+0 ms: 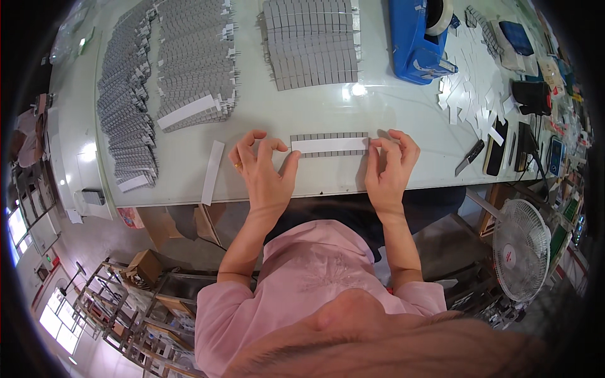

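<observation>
In front of me on the table lies a short row of narrow grey pieces with a white strip [330, 145] running lengthwise across it. At the strip's left end is my left hand [261, 173], thumb and index finger closed on the end and the other fingers curled. My right hand [389, 165] pinches the right end between thumb and fingertips. A second white strip [213, 172] lies loose to the left of my left hand, reaching the table's near edge.
Long stacks of grey rows [192, 57] fill the far left, and a grey sheet of joined rows [312, 47] lies beyond my hands. At right are a blue tape dispenser [416, 47], scattered white slips [469, 94], a knife [469, 157] and a phone [495, 151]. A fan [521, 249] stands beside the table.
</observation>
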`<state>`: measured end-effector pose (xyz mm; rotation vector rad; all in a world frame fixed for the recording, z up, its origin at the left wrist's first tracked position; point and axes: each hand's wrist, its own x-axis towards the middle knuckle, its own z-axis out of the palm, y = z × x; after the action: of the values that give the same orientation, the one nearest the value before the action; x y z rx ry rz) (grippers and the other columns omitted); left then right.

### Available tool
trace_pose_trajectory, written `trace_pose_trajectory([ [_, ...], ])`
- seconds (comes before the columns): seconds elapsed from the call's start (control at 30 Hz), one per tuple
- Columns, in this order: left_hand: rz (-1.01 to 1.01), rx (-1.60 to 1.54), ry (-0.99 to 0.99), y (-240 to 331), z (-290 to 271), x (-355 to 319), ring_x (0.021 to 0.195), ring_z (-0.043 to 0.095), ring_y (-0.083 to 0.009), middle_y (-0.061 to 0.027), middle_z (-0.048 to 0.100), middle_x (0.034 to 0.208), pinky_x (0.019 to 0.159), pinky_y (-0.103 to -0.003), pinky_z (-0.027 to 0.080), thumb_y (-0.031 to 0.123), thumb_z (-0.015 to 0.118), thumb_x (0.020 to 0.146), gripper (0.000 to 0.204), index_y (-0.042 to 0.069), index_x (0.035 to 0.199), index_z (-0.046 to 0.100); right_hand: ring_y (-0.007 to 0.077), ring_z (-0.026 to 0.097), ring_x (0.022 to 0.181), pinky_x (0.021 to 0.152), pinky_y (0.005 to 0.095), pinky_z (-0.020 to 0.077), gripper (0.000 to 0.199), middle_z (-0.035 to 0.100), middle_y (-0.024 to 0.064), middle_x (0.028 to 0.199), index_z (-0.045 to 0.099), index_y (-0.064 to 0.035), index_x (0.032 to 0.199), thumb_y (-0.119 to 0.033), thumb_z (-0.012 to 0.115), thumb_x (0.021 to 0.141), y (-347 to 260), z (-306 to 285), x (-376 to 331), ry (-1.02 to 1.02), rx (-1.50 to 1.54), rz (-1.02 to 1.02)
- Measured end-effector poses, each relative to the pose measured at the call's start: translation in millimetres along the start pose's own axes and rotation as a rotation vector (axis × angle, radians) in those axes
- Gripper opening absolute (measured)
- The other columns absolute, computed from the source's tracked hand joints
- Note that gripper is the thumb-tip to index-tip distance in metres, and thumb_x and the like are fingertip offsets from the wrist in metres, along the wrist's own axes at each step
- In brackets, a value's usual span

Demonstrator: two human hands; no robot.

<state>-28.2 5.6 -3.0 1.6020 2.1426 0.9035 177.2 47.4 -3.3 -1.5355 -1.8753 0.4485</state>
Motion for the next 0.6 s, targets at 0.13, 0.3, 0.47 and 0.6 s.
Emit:
trace_pose_trajectory([
  [0.13,0.013,-0.003,0.0,-1,0,0,0.106,0.035,-0.0334,-0.0103,0.044,0.117,0.094,-0.045,0.027,0.015,0.078,0.071,0.027,0.016,0.089,0.058,0.0367,0.047,0.109,0.093,0.0412,0.0408,0.035,0.054,0.0121,0.117,0.069,-0.014,0.103,-0.001,0.065,0.07,-19,2,-13,-0.053,-0.145,-0.197],
  [0.3,0.123,0.007,0.027,-8,-1,-5,0.105,0.039,-0.0304,-0.0063,0.048,0.113,0.092,-0.042,0.03,0.015,0.077,0.072,0.024,0.018,0.09,0.062,0.0336,0.046,0.111,0.092,0.0392,0.041,0.031,0.056,0.0086,0.116,0.072,-0.0169,0.098,-0.006,0.068,0.069,-31,20,-28,-0.076,-0.099,-0.259],
  [0.47,0.43,0.115,-0.027,-2,-6,-30,0.102,0.046,-0.0239,-0.0018,0.053,0.112,0.089,-0.035,0.033,0.013,0.077,0.07,0.04,0.02,0.108,0.07,0.0332,0.045,0.112,0.092,0.0388,0.0409,0.03,0.057,0.0076,0.117,0.073,-0.0173,0.097,-0.009,0.069,0.069,-28,22,-26,-0.07,-0.098,-0.293],
  [0.6,0.411,0.171,-0.073,-3,2,-35,0.106,0.044,-0.0188,0.0043,0.051,0.117,0.089,-0.038,0.034,0.022,0.075,0.073,0.04,0.024,0.112,0.067,0.033,0.045,0.112,0.092,0.0388,0.0404,0.03,0.057,0.0075,0.117,0.073,-0.0169,0.098,-0.009,0.069,0.069,-27,24,-27,-0.072,-0.102,-0.286],
])
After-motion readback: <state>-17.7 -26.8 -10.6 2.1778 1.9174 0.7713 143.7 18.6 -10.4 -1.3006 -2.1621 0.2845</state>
